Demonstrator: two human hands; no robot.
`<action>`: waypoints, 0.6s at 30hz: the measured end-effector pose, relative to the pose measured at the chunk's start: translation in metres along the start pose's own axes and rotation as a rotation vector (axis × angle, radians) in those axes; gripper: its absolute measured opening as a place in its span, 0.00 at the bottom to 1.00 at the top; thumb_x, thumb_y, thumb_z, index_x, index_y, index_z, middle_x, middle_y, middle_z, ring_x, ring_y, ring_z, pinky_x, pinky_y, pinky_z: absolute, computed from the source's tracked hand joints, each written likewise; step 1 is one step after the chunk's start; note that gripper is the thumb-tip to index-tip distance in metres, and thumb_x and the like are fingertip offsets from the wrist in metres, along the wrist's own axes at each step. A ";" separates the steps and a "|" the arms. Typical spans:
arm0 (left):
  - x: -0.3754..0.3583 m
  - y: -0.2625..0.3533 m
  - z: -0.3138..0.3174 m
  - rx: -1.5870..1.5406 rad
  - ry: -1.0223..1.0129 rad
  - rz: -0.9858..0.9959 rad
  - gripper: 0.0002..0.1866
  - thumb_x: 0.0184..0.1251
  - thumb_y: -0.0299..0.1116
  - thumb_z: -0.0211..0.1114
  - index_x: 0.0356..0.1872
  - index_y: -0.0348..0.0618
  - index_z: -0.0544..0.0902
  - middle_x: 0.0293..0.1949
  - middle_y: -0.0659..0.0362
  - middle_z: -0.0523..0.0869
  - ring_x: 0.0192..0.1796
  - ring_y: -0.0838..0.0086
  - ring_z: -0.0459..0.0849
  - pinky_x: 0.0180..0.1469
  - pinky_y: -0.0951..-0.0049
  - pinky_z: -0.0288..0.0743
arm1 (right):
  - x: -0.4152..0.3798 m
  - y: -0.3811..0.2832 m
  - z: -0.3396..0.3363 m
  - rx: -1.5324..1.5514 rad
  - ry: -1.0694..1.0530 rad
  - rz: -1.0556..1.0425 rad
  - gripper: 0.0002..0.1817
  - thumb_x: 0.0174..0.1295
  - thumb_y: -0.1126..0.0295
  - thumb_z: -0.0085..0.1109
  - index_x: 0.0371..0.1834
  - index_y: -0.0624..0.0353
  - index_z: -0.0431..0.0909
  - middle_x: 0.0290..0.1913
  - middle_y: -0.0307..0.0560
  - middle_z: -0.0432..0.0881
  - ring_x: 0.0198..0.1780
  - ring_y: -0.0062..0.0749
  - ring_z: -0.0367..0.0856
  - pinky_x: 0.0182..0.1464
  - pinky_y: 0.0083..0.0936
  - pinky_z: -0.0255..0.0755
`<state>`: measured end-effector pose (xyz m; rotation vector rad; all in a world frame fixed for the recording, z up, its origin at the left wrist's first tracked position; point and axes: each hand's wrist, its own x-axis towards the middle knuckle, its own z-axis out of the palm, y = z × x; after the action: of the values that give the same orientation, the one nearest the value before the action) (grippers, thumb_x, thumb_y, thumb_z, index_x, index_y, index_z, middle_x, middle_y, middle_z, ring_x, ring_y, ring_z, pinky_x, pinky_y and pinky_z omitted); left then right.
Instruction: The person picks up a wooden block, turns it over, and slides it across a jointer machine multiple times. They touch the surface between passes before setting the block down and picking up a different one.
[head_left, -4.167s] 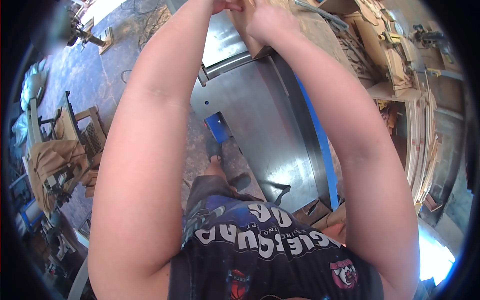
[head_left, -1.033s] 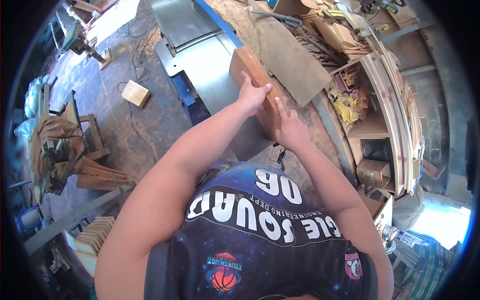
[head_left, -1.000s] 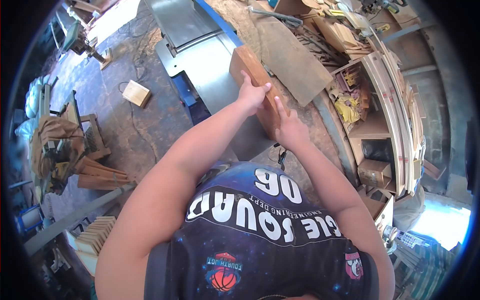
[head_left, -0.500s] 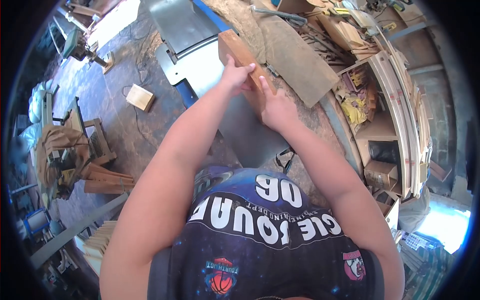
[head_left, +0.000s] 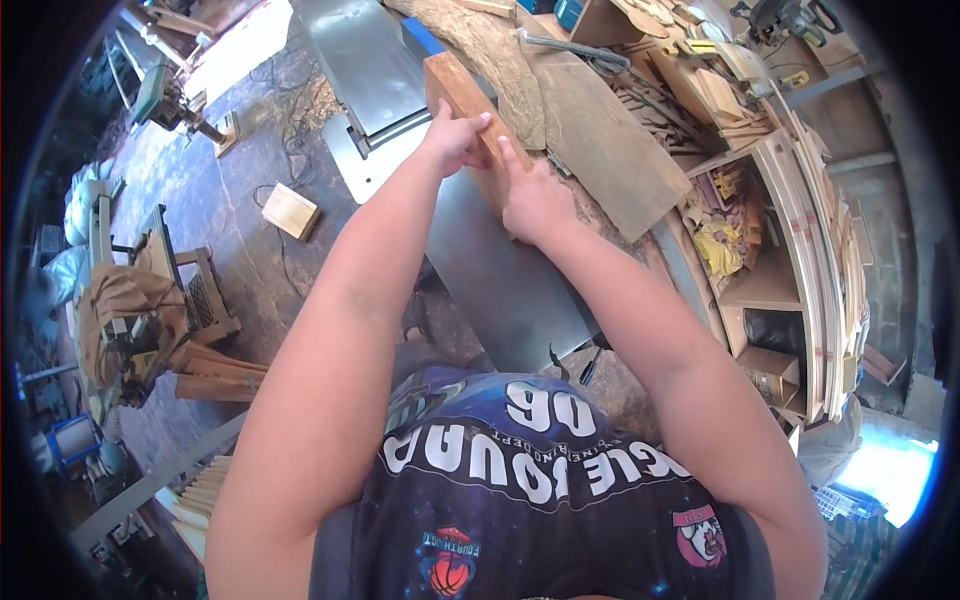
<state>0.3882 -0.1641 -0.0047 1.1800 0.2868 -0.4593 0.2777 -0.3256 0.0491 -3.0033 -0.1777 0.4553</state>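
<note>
A reddish-brown wooden board (head_left: pixel 462 92) stands on its narrow edge on the metal bed of a jointer (head_left: pixel 500 290), its length pointing away from me. My left hand (head_left: pixel 455 142) is closed on the board's near-middle part, with the thumb over the top edge. Just behind it, my right hand (head_left: pixel 538 203) grips the near end, one finger stretched along the top. Part of a blue fence (head_left: pixel 422 37) shows beyond the board. The palm sides of both hands and the board's lower edge are hidden.
Left of the jointer, a pale wood block (head_left: pixel 291 210) and cables lie on the floor. A broad flat board (head_left: pixel 610 150) and rough slabs lie on the right. Farther right stands a shelf unit (head_left: pixel 765 285) with scraps. Cut timber (head_left: pixel 215 372) is stacked at left.
Both hands have pushed the board forward along the jointer bed, keeping their hold. More of the near bed shows now, and the camera view has shifted slightly.
</note>
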 end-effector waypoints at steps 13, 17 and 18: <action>0.045 0.030 -0.029 -0.020 0.021 0.003 0.60 0.73 0.30 0.74 0.86 0.54 0.31 0.80 0.39 0.62 0.73 0.37 0.73 0.57 0.24 0.81 | 0.053 -0.026 -0.018 0.015 -0.027 0.006 0.53 0.66 0.66 0.60 0.91 0.37 0.41 0.63 0.70 0.75 0.62 0.63 0.85 0.64 0.52 0.78; 0.064 0.034 -0.039 0.064 0.062 0.066 0.37 0.73 0.33 0.74 0.72 0.51 0.56 0.66 0.41 0.76 0.61 0.36 0.84 0.45 0.24 0.86 | 0.073 -0.030 -0.014 0.012 0.015 -0.043 0.53 0.67 0.63 0.62 0.91 0.35 0.39 0.63 0.72 0.78 0.62 0.65 0.84 0.64 0.54 0.78; 0.058 0.040 -0.036 0.088 0.066 0.156 0.38 0.72 0.32 0.74 0.72 0.51 0.55 0.66 0.40 0.76 0.60 0.34 0.84 0.43 0.22 0.85 | 0.082 -0.031 -0.016 0.021 0.024 -0.023 0.53 0.67 0.63 0.63 0.91 0.35 0.38 0.63 0.72 0.78 0.62 0.66 0.85 0.64 0.55 0.79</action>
<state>0.4585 -0.1297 -0.0110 1.2951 0.2310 -0.2995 0.3569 -0.2853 0.0438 -2.9816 -0.2035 0.4164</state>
